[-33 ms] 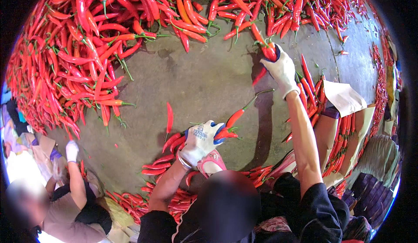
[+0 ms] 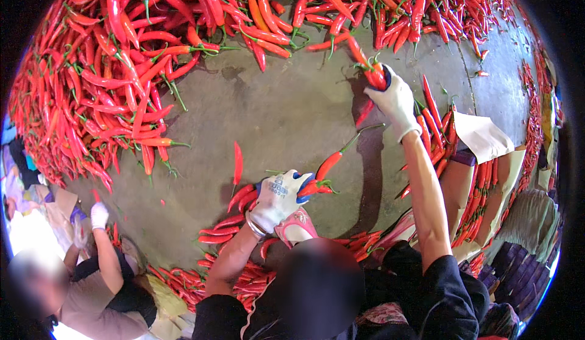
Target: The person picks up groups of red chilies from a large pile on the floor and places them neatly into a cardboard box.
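Note:
My left hand (image 2: 279, 195), in a white work glove with a blue palm, is closed around a few red chilli peppers (image 2: 314, 187) low in the middle. Their tips and green stems stick out past the fingers on the right. In a matching glove, my right hand (image 2: 393, 100) reaches farther out on the right and grips a small bunch of red chillies (image 2: 376, 75). That bunch hangs just short of the big chilli heap (image 2: 390, 11). A single chilli (image 2: 237, 162) lies on the grey floor (image 2: 274, 111) beyond my left hand.
More chillies spread across the left heap (image 2: 91, 90) and around my feet (image 2: 228, 233). To my right stands a paper-lined container (image 2: 512, 172) packed with chillies, with a pale paper flap (image 2: 482, 138). A co-worker's gloved hand (image 2: 99, 216) holds a chilli at the lower left.
My right hand has drawn back slightly, down and to the right, with its chillies. My left hand has barely moved. The co-worker's gloved hand has dropped slightly.

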A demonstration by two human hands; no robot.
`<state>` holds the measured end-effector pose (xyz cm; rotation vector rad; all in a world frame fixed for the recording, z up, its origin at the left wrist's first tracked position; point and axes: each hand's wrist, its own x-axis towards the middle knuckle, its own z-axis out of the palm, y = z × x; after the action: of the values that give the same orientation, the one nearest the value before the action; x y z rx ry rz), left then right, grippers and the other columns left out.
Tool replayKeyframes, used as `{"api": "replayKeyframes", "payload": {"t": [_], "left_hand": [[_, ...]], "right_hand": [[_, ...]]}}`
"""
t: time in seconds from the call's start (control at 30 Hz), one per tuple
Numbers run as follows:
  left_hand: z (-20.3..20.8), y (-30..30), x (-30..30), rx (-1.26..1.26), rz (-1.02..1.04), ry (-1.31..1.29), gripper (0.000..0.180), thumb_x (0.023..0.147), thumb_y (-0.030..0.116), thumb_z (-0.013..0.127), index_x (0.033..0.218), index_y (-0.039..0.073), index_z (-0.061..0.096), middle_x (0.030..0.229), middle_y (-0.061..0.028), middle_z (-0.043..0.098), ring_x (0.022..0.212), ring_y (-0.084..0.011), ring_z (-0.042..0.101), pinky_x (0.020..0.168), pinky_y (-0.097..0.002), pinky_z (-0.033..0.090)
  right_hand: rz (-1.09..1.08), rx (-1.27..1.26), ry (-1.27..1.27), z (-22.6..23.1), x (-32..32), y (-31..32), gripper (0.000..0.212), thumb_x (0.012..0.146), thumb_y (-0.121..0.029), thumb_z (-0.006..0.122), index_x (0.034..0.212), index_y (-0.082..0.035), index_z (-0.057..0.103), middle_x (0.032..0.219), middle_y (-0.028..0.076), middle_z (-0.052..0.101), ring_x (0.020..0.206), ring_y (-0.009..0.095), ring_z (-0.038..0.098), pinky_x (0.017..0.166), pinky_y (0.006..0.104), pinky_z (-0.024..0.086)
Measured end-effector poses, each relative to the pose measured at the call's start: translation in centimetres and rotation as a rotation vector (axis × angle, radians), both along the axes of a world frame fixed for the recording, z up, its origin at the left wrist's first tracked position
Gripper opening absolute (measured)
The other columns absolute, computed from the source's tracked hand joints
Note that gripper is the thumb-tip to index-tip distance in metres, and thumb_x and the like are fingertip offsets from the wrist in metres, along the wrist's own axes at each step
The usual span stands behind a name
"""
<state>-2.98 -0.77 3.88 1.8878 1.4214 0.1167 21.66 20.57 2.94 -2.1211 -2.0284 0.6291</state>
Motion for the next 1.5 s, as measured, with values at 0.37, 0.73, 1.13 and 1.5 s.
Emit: {"api": "replayKeyframes", "payload": {"t": [0.37,0.73,1.13,1.5], "left_hand": [[4.2,-4.0,-10.5,-0.325,0.239,0.340,0.046,0.071,0.033,0.077,0.111,0.014,0.066,0.091,-0.0127,0.068,0.082,-0.0326,0.066,0.073,-0.0419,0.053],[2.0,7.5,6.3,0.184,0.353,-0.172,0.031,0.077,0.024,0.074,0.102,0.009,0.064,0.087,-0.0133,0.066,0.077,-0.0318,0.066,0.067,-0.0399,0.053],[-0.4,7.5,7.6,0.066,0.173,-0.184,0.028,0.074,0.027,0.073,0.095,0.011,0.065,0.087,-0.0132,0.063,0.079,-0.0353,0.064,0.069,-0.0423,0.051],[-0.5,1.5,-4.4,-0.552,1.136,-1.685,0.041,0.081,0.013,0.068,0.118,0.002,0.054,0.114,-0.0175,0.063,0.102,-0.0299,0.063,0.090,-0.0440,0.051]], "right_hand": [[-0.205,-0.478,0.932,-1.1,5.9,-5.4,0.036,0.078,-0.014,0.069,0.109,0.000,0.061,0.092,0.003,0.065,0.086,0.012,0.060,0.080,0.0281,0.048],[-0.767,-0.271,1.653,-1.0,8.4,-9.1,0.029,0.088,-0.011,0.058,0.116,-0.002,0.058,0.109,0.008,0.063,0.098,0.021,0.060,0.088,0.0335,0.049],[-0.726,-0.150,1.542,-0.4,8.4,-7.7,0.031,0.090,-0.013,0.057,0.118,-0.001,0.056,0.100,0.007,0.064,0.089,0.019,0.061,0.080,0.0304,0.050],[0.502,-0.455,0.151,2.4,-10.1,-4.0,0.063,0.063,-0.033,0.073,0.119,-0.008,0.058,0.093,0.023,0.066,0.091,0.039,0.063,0.084,0.0429,0.049]]}}
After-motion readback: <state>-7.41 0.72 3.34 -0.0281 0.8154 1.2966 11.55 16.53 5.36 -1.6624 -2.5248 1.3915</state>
